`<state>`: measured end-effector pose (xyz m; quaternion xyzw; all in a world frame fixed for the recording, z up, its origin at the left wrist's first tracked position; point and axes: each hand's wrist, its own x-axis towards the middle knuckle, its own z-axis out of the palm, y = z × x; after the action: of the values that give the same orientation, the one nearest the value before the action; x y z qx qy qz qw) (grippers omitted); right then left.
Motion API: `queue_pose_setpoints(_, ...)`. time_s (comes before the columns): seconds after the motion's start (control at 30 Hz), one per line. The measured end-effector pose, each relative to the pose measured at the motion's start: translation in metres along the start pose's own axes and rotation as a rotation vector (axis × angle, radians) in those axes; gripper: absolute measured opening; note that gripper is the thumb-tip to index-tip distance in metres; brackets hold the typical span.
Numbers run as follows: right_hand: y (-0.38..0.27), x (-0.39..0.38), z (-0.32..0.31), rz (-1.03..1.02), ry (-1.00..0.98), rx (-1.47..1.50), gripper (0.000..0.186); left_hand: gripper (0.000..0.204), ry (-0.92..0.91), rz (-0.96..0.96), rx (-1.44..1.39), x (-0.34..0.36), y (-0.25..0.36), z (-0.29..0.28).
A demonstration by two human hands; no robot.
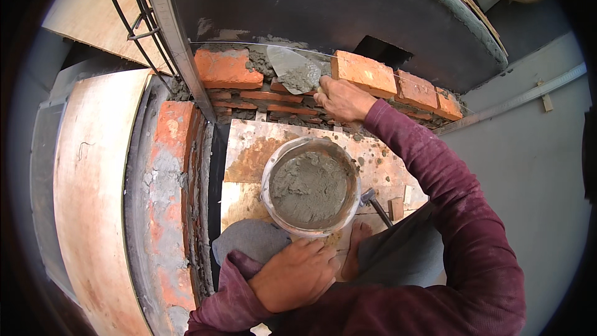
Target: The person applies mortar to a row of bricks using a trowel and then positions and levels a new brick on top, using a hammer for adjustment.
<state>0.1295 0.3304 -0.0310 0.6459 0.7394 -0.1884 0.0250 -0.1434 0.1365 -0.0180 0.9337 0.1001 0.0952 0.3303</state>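
Note:
My right hand [342,99] is closed around the handle of a trowel, its fingers hiding most of the grip. The trowel's blade [283,60] carries grey mortar and lies over the gap in the top brick course, between a left brick [229,69] and a right brick [363,74]. Wet mortar [260,62] sits beside the left brick. Below the wall stands a round bucket [266,194] partly filled with mortar [311,188]. Just in front of the bucket's near rim, my left hand [298,274] rests with its fingers curled, and I see nothing held in it.
A taut string [249,43] runs along the wall. Vertical steel bars [140,9] and a metal straightedge [176,37] rise at the left, beside a mortar-smeared brick wall [169,180]. A hammer [377,205] lies right of the bucket on boards [242,165]. Plywood [87,199] stands far left.

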Motion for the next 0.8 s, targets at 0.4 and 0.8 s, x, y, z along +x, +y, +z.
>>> queue_pose_setpoints(0.4, 0.038, -0.044, 0.063, -0.216, 0.170, -0.230, 0.025, 0.025, 0.040, 0.020, -0.073, -0.012, -0.005, 0.000)
queue_pose_setpoints(0.8, 0.005, -0.074, 0.061, 0.338, -0.027, 0.502, 0.047, 0.048, 0.762, -0.298, -0.720, -0.069, -0.127, -0.018)
